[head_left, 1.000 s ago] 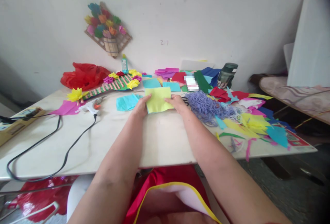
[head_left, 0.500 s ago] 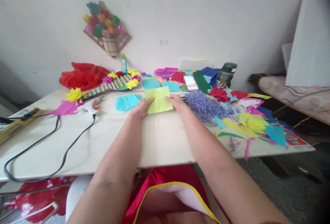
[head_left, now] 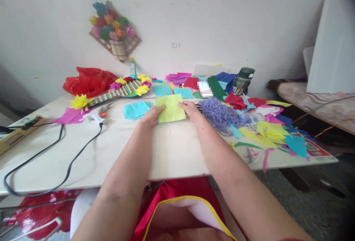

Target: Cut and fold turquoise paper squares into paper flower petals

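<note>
A square of yellow-green paper (head_left: 171, 108) is held up over the table between my two hands, with a thin bluish edge showing behind it. My left hand (head_left: 152, 116) pinches its left side, thumb on the front face. On the right edge, my right hand (head_left: 190, 109) grips it with thumb and fingers closed. Crumpled turquoise paper (head_left: 137, 109) lies just left of my left hand. Close to my right hand is a heap of purple yarn (head_left: 219, 111). Behind the square lie flat light-blue paper pieces (head_left: 183, 93).
A white glue gun (head_left: 95, 114) with a black cord (head_left: 72, 159) lies on the left of the table (head_left: 116, 156). Behind it sits a guitar-shaped craft with paper flowers (head_left: 122, 92) beside a red plastic bag (head_left: 88, 80). A dark bottle (head_left: 243, 81) stands at the back right, near scattered coloured paper (head_left: 273, 132).
The right thumb has shifted very slightly on the paper's edge. Otherwise, hands, paper and table look the same.
</note>
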`<state>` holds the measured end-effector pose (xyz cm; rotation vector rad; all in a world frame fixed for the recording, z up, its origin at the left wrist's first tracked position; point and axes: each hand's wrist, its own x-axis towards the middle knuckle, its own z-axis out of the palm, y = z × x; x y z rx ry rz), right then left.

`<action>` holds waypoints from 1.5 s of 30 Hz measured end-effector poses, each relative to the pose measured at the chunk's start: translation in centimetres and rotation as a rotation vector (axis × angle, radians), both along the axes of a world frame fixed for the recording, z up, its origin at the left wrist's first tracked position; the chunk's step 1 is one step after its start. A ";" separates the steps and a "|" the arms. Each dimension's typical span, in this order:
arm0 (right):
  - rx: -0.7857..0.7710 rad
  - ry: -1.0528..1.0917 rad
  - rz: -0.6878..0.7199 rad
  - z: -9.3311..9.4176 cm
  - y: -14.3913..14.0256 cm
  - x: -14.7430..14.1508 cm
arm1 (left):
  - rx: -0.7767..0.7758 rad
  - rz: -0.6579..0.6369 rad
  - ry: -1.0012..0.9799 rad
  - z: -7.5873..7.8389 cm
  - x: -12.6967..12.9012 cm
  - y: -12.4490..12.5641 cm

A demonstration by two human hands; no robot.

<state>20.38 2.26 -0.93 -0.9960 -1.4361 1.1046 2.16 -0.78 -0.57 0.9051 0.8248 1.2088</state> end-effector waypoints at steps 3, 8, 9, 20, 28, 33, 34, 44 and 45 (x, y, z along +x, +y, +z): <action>0.026 -0.009 -0.032 0.0 0.1 0.1 | -0.005 -0.037 0.019 0.2 0.1 -0.2; 0.066 -0.015 -0.061 -0.2 0.3 0.1 | -0.013 -0.030 0.020 0.3 0.2 -0.3; 0.066 -0.013 -0.058 -0.2 0.3 0.1 | -0.011 -0.020 0.024 0.3 0.2 -0.3; 0.080 -0.002 -0.083 0.0 0.0 -0.1 | -0.007 0.027 0.041 0.3 0.2 -0.2; 0.094 -0.026 -0.134 -0.1 0.2 0.1 | 0.030 -0.023 0.047 0.0 -0.3 0.2; 0.098 0.024 -0.138 -0.2 0.4 0.0 | 0.023 0.013 0.077 0.0 -0.4 0.4; 0.093 0.033 -0.135 -0.2 0.5 0.0 | 0.018 0.024 0.084 0.0 -0.3 0.4; 0.064 0.040 -0.128 -0.4 0.6 0.0 | -0.015 0.075 0.110 0.4 -0.3 0.3; 0.057 0.030 -0.136 -0.4 0.6 0.0 | -0.010 0.070 0.105 0.4 -0.4 0.3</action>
